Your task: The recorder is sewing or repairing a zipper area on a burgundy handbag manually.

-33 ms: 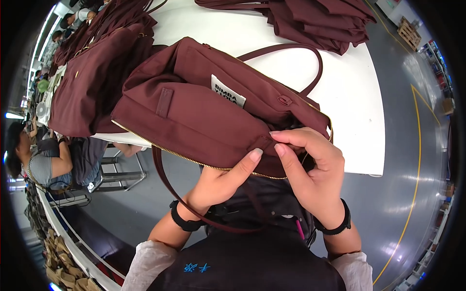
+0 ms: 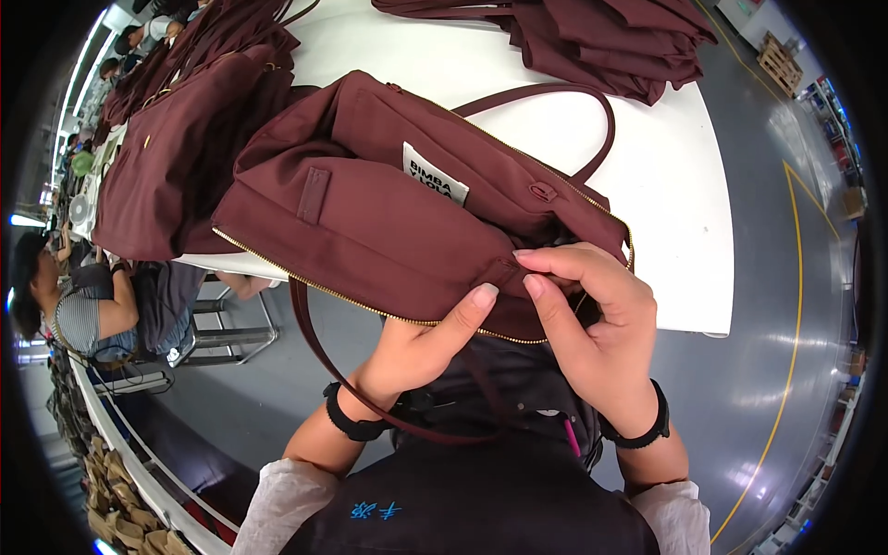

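Observation:
A burgundy fabric handbag (image 2: 388,217) lies wide open at the table's near edge, its lining showing. A gold-toothed zip (image 2: 324,287) runs along its rim, and a white label (image 2: 433,176) sits on the far inner wall. My left hand (image 2: 421,351) holds the near rim, thumb on the lining, other fingers hidden underneath. Inside the right end, my right hand (image 2: 601,319) brings thumb and forefinger to a small fold or tab of burgundy fabric (image 2: 502,271). One handle (image 2: 319,347) hangs over my left wrist; the other handle (image 2: 606,120) loops onto the table.
On the white table (image 2: 684,203), a second burgundy bag (image 2: 171,157) stands at left and a pile of burgundy pieces (image 2: 610,42) at the far right. A seated person (image 2: 88,305) and a metal stool (image 2: 227,328) are to the left. Grey floor (image 2: 768,305) lies right.

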`<state>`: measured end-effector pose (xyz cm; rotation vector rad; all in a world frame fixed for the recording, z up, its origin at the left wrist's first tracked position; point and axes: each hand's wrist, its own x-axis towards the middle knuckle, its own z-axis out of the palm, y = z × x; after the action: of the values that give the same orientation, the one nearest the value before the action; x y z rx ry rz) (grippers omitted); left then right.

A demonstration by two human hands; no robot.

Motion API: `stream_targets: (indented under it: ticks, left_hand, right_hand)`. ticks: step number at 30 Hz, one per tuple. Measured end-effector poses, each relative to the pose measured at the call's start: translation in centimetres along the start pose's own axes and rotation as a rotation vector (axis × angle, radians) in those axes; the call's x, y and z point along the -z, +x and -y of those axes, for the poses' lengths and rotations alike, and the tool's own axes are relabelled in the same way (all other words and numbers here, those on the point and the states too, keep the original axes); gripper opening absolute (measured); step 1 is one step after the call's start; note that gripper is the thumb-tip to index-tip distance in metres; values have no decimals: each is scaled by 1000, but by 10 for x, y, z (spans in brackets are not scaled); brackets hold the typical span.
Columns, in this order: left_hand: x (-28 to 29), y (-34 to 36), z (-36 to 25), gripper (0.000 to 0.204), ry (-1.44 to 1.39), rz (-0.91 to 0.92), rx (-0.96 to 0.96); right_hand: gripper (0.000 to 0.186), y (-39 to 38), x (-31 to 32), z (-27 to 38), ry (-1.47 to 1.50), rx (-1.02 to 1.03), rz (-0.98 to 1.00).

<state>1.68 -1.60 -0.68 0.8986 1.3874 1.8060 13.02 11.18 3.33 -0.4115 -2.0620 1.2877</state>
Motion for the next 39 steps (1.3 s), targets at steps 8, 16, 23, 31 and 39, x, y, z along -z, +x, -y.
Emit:
stream_targets:
  ticks: [8, 16, 23, 31, 39]
  left_hand:
    - [12, 6, -6, 21, 126, 63, -109]
    - [27, 12, -12, 21, 126, 159, -60]
    - [42, 19, -30, 33, -202, 21, 51]
    - [42, 21, -43, 36, -522, 59, 155]
    - [44, 29, -40, 41, -673, 136, 212]
  right_hand:
    - [18, -2, 10, 17, -11, -80, 93]
    - [14, 3, 20, 32, 246, -321, 181]
    - [22, 10, 37, 49, -41, 13, 379]
    - [22, 47, 23, 42, -174, 469, 372]
    - [21, 53, 9, 34, -244, 617, 340]
